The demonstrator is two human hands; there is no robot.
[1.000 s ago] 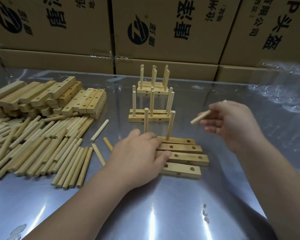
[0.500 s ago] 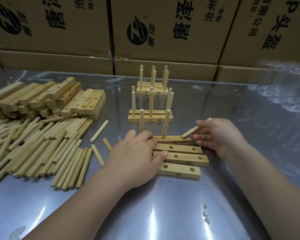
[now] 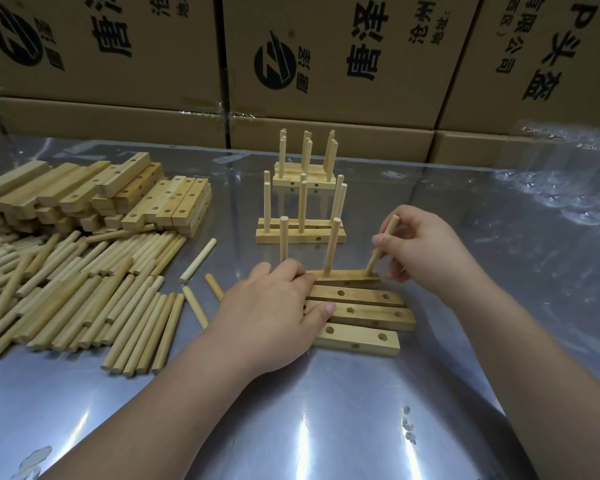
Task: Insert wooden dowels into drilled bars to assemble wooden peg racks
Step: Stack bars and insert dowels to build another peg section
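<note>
Several drilled wooden bars lie side by side in front of me. The farthest bar (image 3: 350,279) carries two upright dowels (image 3: 332,247). My right hand (image 3: 426,249) pinches a third dowel (image 3: 381,247), tilted, with its lower end in the bar's right-hand hole. My left hand (image 3: 274,317) lies over the left ends of the bars, its fingers on them and its thumb on the third bar (image 3: 371,315). The nearest bar (image 3: 357,339) and the second one (image 3: 361,295) have bare holes.
Finished peg racks (image 3: 300,233) stand behind, another group (image 3: 305,176) farther back. A heap of loose dowels (image 3: 73,292) and stacked drilled bars (image 3: 118,199) fill the left. Three stray dowels (image 3: 198,259) lie beside my left hand. Cardboard boxes (image 3: 326,64) wall off the back; clear plastic (image 3: 568,181) lies at the right.
My right hand came down from mid-air with the dowel, set its tip into the far bar's right hole and swung it from nearly flat toward upright. My left hand stayed on the bars.
</note>
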